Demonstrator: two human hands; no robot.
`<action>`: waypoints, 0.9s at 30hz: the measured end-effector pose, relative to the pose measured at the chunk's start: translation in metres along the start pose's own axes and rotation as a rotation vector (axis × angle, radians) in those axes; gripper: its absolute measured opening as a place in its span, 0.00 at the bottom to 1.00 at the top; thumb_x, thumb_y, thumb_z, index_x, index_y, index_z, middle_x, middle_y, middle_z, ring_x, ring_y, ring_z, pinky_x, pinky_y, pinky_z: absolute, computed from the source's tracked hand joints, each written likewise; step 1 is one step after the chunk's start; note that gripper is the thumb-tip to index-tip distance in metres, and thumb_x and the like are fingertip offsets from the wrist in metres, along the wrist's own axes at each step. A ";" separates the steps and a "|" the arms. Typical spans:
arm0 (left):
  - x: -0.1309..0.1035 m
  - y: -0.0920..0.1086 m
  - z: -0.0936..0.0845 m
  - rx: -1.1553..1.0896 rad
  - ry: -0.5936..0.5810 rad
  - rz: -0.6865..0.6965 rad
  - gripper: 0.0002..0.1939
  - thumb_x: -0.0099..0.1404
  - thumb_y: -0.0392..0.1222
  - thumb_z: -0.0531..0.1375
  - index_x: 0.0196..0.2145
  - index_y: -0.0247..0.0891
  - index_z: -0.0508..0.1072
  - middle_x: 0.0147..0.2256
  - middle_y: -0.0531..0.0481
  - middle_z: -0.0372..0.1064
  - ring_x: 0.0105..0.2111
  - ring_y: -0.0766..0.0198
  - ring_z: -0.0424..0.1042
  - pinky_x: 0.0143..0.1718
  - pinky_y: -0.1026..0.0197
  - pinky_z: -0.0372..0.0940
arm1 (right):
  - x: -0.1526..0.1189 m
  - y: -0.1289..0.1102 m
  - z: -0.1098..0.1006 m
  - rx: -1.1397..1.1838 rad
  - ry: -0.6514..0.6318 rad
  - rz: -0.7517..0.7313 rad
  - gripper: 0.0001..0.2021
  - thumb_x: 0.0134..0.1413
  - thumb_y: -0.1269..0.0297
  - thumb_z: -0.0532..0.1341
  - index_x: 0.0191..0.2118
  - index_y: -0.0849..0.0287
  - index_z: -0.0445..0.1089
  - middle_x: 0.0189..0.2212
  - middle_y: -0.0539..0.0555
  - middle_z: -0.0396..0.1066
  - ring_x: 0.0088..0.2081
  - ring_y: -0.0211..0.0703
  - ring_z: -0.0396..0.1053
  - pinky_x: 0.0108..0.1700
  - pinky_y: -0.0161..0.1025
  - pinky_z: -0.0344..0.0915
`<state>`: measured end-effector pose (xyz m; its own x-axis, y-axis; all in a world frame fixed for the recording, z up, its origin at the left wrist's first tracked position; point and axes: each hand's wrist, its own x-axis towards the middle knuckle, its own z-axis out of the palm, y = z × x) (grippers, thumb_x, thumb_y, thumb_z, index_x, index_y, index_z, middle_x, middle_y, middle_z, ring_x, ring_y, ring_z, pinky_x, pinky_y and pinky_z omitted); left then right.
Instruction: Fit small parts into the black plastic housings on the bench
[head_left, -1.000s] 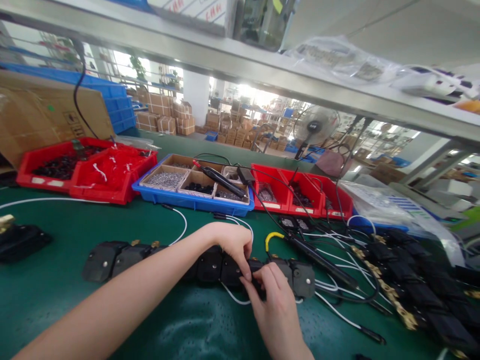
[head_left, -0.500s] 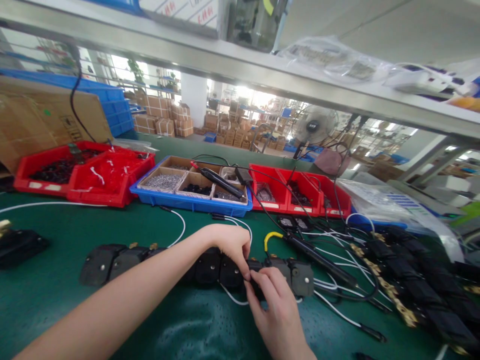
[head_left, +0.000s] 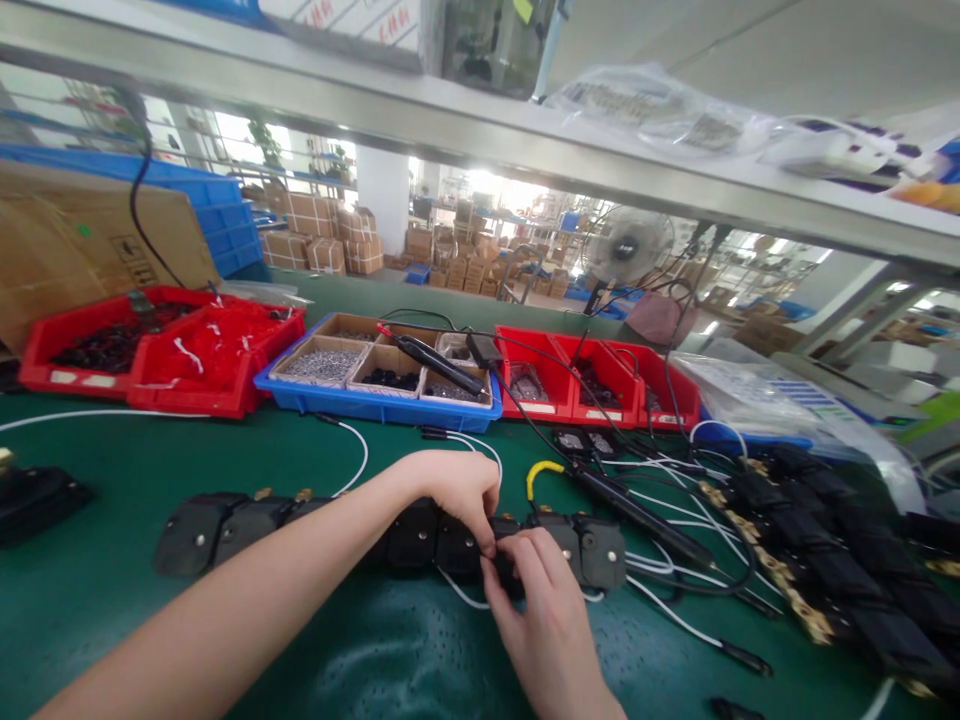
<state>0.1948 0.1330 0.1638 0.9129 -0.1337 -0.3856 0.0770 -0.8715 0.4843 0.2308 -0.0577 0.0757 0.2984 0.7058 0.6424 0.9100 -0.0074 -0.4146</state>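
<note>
Two hands, fingers together against housings

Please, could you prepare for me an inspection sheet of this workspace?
Surface: green bench, shiny near the front.
Job's things: row of black units, lying across the bench.
Clutter: black tool lying across the blue tray; second tool behind the row's right end.
Hands: left hand and right hand meet at the row; any held piece is hidden.
Cables: white cables, loose, tangled at right.
Surroundings: red bins beside the tray, shelf above, fan and cartons beyond.
</note>
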 end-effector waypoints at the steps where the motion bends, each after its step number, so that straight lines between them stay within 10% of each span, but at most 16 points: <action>1: -0.001 -0.002 0.000 0.000 0.004 0.006 0.14 0.54 0.50 0.71 0.31 0.35 0.81 0.21 0.56 0.67 0.24 0.68 0.65 0.24 0.66 0.57 | -0.001 0.001 -0.001 0.032 -0.008 0.029 0.05 0.65 0.72 0.55 0.38 0.56 0.66 0.33 0.52 0.65 0.33 0.42 0.65 0.36 0.37 0.64; 5: -0.010 -0.005 0.003 -0.165 0.128 0.042 0.22 0.54 0.57 0.70 0.35 0.34 0.81 0.22 0.57 0.64 0.23 0.70 0.62 0.24 0.66 0.54 | 0.004 0.000 -0.016 0.140 -0.007 0.071 0.07 0.62 0.73 0.57 0.43 0.55 0.67 0.32 0.49 0.66 0.31 0.38 0.66 0.33 0.33 0.65; 12: -0.030 0.025 0.023 -1.084 0.274 0.001 0.40 0.58 0.80 0.46 0.29 0.36 0.70 0.13 0.60 0.50 0.14 0.73 0.41 0.17 0.65 0.35 | 0.035 -0.023 -0.035 0.136 0.144 -0.035 0.11 0.64 0.72 0.60 0.51 0.57 0.69 0.38 0.52 0.69 0.36 0.37 0.68 0.38 0.30 0.68; 27: -0.050 0.026 0.038 -1.106 0.433 -0.102 0.40 0.53 0.81 0.48 0.22 0.36 0.67 0.17 0.57 0.54 0.16 0.72 0.47 0.19 0.64 0.38 | 0.053 -0.038 -0.027 0.356 0.005 0.108 0.04 0.60 0.69 0.62 0.33 0.56 0.71 0.32 0.49 0.70 0.34 0.39 0.69 0.35 0.33 0.66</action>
<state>0.1358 0.0989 0.1660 0.9254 0.2685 -0.2675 0.2669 0.0394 0.9629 0.2198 -0.0395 0.1433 0.3896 0.7107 0.5858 0.7166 0.1656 -0.6776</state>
